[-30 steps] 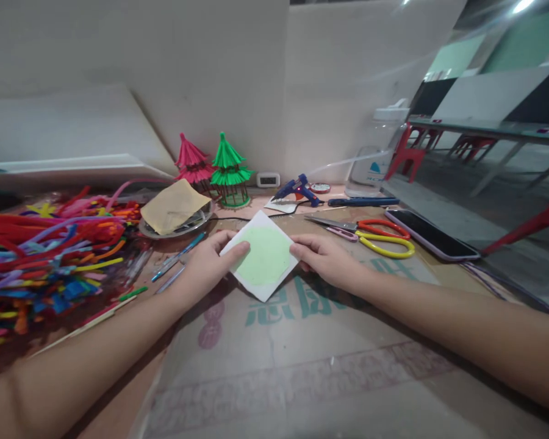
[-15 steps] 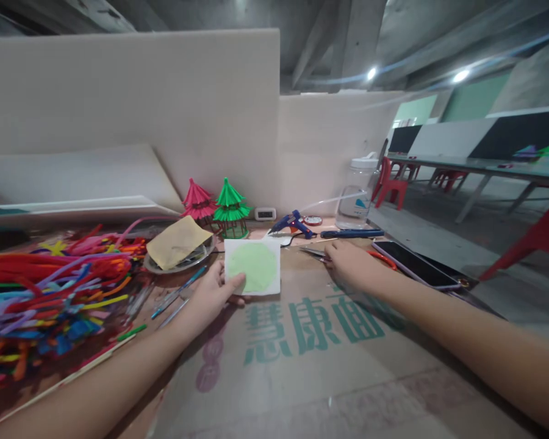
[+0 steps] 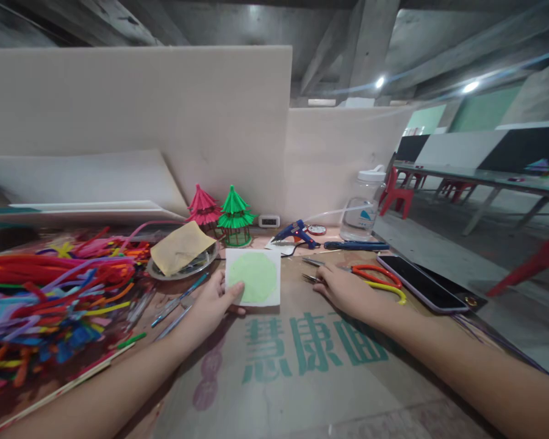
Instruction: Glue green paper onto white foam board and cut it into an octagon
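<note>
My left hand [image 3: 217, 294] is closed on a square of white paper [image 3: 276, 299] with a pale green, roughly octagonal piece [image 3: 256, 277] on its face. The thumb lies on the front; the fingers are behind. My right hand [image 3: 341, 288] rests low over the cardboard, fingers closed around the front part of yellow-handled pliers [image 3: 388, 291]. Their metal tips stick out to the left, and my hand and wrist hide the middle. Just behind the hand lie scissors [image 3: 377, 273] with orange-red loop handles, their blades pointing left.
Cardboard [image 3: 274, 402] covers the work surface. Colourful pipe cleaners [image 3: 59, 286] are heaped left, beside a metal plate [image 3: 196, 272]. Pink [image 3: 204, 207] and green [image 3: 235, 213] pavilion models, a blue glue gun [image 3: 295, 233] and a bottle [image 3: 361, 210] stand behind. A phone [image 3: 421, 283] lies right.
My right hand has drawn nearer and slightly left, and pliers now show under it. The scissors are more exposed. My left hand still holds the paper; the whole view has shifted a little.
</note>
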`<state>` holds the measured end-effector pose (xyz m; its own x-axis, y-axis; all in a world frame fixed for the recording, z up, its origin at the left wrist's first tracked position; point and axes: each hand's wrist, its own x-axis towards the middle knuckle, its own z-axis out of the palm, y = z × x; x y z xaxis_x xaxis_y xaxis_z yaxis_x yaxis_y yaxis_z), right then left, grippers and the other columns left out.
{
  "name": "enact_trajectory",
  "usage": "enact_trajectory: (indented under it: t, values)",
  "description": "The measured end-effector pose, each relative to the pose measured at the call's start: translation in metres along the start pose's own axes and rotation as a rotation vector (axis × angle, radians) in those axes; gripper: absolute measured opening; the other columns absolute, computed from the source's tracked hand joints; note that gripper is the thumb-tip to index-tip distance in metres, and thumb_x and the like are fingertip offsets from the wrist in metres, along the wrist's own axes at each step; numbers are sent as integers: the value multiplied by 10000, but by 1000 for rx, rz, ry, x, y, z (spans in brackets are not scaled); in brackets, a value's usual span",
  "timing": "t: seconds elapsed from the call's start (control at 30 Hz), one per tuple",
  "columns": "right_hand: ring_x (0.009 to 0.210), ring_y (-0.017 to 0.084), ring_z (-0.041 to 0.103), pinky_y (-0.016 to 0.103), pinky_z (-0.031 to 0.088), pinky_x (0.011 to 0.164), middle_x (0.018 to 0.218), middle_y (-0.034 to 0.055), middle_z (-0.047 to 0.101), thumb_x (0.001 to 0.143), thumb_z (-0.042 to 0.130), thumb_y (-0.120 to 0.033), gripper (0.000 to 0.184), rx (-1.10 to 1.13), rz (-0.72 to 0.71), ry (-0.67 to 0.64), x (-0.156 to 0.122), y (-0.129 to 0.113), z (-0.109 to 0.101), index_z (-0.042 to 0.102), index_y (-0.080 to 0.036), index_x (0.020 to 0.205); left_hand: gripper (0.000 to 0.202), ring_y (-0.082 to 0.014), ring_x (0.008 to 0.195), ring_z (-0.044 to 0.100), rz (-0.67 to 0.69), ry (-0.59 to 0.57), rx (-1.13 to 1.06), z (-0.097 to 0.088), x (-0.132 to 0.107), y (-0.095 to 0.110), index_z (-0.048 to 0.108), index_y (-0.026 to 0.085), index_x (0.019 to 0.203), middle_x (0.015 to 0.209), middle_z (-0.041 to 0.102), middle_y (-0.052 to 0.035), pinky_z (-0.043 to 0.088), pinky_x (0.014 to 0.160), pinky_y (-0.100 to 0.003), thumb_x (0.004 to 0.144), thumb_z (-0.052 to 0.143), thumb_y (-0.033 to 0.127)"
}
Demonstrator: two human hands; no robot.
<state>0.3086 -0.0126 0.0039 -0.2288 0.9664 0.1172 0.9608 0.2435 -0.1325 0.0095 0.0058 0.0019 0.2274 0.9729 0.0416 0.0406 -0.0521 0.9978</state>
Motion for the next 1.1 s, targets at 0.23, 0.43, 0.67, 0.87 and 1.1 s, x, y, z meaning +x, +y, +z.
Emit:
enact_trajectory:
  t: [0.23, 0.43, 0.67, 0.87, 1.1]
  values:
    - [1141, 306, 624, 393, 453, 957, 1291, 163, 633, 880, 534, -201, 376, -29, -7, -17, -14, 53, -28, 642, -158, 1238, 634, -211, 790, 723, -4, 20, -13, 2, 1, 1, 495, 175, 1129, 1082, 714, -98, 600, 546, -279, 689, 822, 492]
    - [1312, 342, 530, 470, 409, 1087, 1472, 165, 530, 803, 573, -183, 640, 10, -34, -205, -22, 85, -28, 546, -190, 1442, 665, -218, 879, 703, -10, -11, 12, 2, -1, 3, 480, 162, 1174, 1130, 691, -115, 606, 582, -275, 697, 824, 473]
    - [1363, 312, 505, 421, 407, 1119, 1492, 97, 541, 800, 543, -182, 648, 151, -108, -173, -21, 105, -29, 548, -247, 1444, 612, -192, 792, 697, 54, -8, -20, 2, -2, 0, 532, 171, 1200, 1122, 698, -97, 597, 549, -262, 761, 759, 534]
    - [1171, 309, 634, 372, 495, 956, 1343, 143, 648, 775, 622, -264, 578, 99, -23, -9, -21, 113, -8, 587, -186, 1347, 502, -137, 483, 625, 85, 5, 5, 3, -4, -7, 512, 175, 1089, 720, 663, 9, 506, 433, -228, 845, 656, 589]
    - [832, 230, 670, 323, 500, 734, 961, 69, 709, 917, 561, -413, 344, 419, 63, 212, -23, 59, -13, 527, -221, 1200, 548, -115, 528, 630, 150, 13, 50, 0, -3, -11, 446, 190, 1144, 847, 653, 3, 520, 458, -223, 835, 668, 585]
